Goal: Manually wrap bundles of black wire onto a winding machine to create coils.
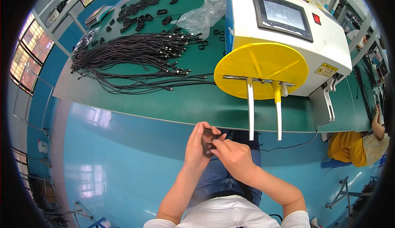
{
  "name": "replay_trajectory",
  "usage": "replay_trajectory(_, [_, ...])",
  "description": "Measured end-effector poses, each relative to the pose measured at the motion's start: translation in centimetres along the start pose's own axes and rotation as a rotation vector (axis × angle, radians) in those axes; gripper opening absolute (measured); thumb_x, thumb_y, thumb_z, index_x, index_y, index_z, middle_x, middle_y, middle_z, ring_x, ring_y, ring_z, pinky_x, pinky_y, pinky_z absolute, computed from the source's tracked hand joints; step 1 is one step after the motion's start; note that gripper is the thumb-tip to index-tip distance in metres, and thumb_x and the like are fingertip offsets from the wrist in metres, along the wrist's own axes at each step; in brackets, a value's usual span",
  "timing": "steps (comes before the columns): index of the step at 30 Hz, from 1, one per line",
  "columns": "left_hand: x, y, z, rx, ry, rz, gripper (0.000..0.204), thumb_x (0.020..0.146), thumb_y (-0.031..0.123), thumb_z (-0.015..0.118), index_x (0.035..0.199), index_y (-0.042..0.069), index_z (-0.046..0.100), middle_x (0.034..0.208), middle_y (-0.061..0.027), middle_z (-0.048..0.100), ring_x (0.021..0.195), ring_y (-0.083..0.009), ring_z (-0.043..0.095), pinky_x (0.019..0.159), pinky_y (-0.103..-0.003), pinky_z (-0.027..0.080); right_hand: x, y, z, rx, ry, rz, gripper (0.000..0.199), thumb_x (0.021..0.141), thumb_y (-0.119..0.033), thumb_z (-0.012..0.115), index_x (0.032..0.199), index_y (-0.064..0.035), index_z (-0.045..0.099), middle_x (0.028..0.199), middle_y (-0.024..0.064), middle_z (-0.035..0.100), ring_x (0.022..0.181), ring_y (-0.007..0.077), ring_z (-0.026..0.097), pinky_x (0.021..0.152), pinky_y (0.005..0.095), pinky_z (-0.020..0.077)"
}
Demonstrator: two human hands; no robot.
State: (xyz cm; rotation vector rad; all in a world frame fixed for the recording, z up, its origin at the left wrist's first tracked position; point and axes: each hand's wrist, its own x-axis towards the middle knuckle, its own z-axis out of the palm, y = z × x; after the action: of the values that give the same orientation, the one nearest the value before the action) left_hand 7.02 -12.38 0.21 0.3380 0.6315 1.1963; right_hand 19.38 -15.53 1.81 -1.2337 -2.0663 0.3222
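My left hand (196, 146) is closed around a small coiled black cable (206, 142), held in front of my lap just off the table's near edge. The thumb and fingers of my right hand (233, 154) pinch at the right side of this coil, touching it. Part of the coil is hidden by the fingers. Beyond my hands on the table lies a large bundle of loose black cables (123, 55) with metal-tipped plugs. Farther back are several small coiled cables (138, 21).
A white winding machine (284, 42) with a screen and a red switch stands on the green table (173, 108). Its yellow disc (263, 63) carries two white prongs (251, 108) that jut past the table edge. A clear plastic bag (203, 16) lies behind. Another person (358, 147) sits at right.
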Motion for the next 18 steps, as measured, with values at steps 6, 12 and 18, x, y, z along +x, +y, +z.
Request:
replay_trajectory(6, [-0.6,0.2,0.3,0.236,-0.036,0.033,0.023,0.098,0.027,0.043,0.098,0.005,0.051,0.092,-0.007,0.056,0.088,-0.0177,0.056,0.079,-0.03,0.046,0.1,1.2,0.1,-0.005,-0.043,0.036,0.013,0.078,-0.002,0.061,0.089,-0.0017,0.053,0.07,0.0109,0.056,0.061,0.0276,0.061,0.047,0.0362,0.0472])
replay_trajectory(12, [-1.1,0.5,1.2,0.284,-0.071,0.047,0.022,0.098,0.025,0.044,0.098,0.004,0.051,0.093,-0.0076,0.056,0.089,-0.0168,0.056,0.077,-0.029,0.046,0.0,1.8,-0.4,0.135,0.017,0.093,0.014,0.08,-0.004,0.061,0.091,-0.0004,0.053,0.074,0.0128,0.06,0.066,0.0278,0.063,0.051,0.0351,0.0495])
replay_trajectory(18, [-1.2,-0.3,-0.3,0.216,-0.054,0.12,0.026,0.099,0.027,0.04,0.095,0.002,0.049,0.091,-0.0082,0.055,0.089,-0.0182,0.057,0.081,-0.035,0.049,0.4,1.6,-1.5,0.59,-0.109,0.38,0.016,0.083,-0.007,0.062,0.095,0.0014,0.055,0.081,0.0148,0.065,0.072,0.0245,0.067,0.058,0.0315,0.0519])
